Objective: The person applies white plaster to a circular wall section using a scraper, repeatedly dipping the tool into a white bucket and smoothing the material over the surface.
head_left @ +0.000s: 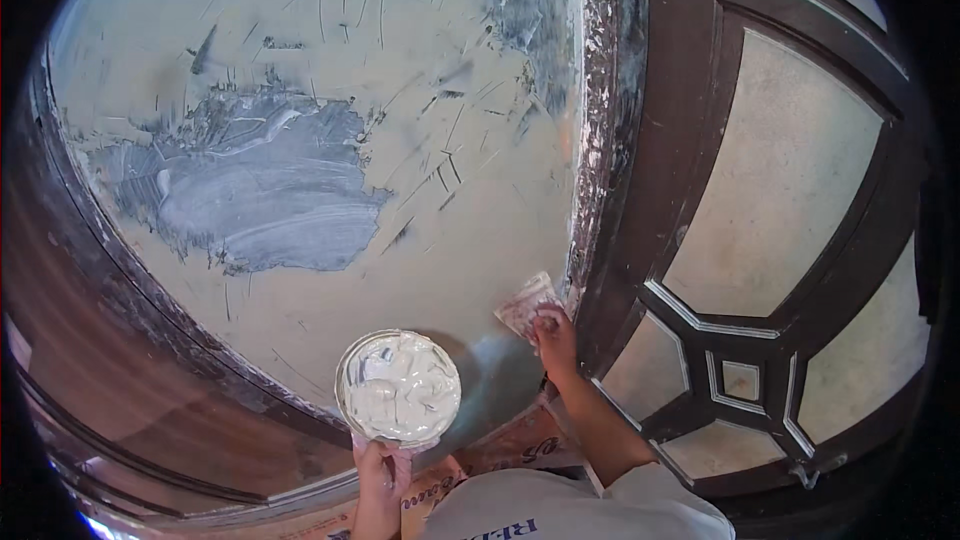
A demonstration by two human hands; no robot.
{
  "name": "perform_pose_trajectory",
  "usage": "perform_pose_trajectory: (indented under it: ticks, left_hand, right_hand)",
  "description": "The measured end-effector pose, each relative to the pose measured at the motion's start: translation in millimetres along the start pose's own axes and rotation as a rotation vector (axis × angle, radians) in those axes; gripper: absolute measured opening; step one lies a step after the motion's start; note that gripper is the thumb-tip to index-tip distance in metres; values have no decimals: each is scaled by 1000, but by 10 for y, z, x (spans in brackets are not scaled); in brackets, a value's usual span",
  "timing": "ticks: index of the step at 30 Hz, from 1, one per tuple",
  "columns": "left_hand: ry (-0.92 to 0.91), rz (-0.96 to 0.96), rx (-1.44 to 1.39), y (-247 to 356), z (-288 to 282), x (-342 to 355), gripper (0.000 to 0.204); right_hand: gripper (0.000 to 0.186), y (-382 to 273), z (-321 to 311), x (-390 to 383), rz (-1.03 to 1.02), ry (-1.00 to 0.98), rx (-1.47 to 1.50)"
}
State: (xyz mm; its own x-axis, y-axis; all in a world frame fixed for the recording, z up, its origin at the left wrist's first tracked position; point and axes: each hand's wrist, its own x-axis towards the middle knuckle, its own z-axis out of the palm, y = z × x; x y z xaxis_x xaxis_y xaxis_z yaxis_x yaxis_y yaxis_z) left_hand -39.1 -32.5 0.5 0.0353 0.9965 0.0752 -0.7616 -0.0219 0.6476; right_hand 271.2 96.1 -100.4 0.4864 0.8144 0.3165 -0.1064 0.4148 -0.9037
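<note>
My left hand (388, 465) is closed on the near rim of a round tub (341, 395). Thick, glossy white putty (410, 390) lies in it, heaped and uneven. My right hand (555, 337) grips a flat, squarish putty scraper (525, 306), smeared with pale paste. The scraper is at the lower right of a pale wall panel (460, 285), close to its dark frame; whether its edge touches the surface I cannot tell. A large grey-blue patch (270, 200) with ragged edges spreads over the panel's left half, and thin dark scratches mark the area around it.
A dark wooden frame (615, 170) with flaking white smears borders the panel on the right. Beyond it stands dark panelling (690, 170) with cream insets (785, 180). Brown trim (190, 350) curves along the left. Orange printed sheeting (530, 445) lies low, by my body.
</note>
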Motion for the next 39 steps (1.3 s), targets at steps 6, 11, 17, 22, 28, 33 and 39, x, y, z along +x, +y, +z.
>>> perform_pose_trajectory:
  ticks: [6,11,17,22,28,33,39]
  left_hand:
    - [27,35,45,-90,330,-3,78]
    - [-24,-8,51,-169,444,18,75]
    - [-16,-25,55,-261,592,-13,75]
    - [64,14,101,-393,526,8,77]
    - [62,35,126,-554,763,82,74]
    - [45,48,96,-695,986,163,73]
    - [-4,20,43,-796,1013,176,79]
  right_hand:
    - [14,-819,-132,344,-216,-78,-128]
    - [15,-1980,407,1024,-366,-127,-23]
    - [23,-1349,295,1302,-295,-133,-32]
    - [24,190,-465,528,-33,-26,-88]
    - [31,-154,-883,151,168,-283,-256]
    - [34,-995,-791,503,-76,-307,-352]
    - [20,-1533,-746,767,296,-614,411]
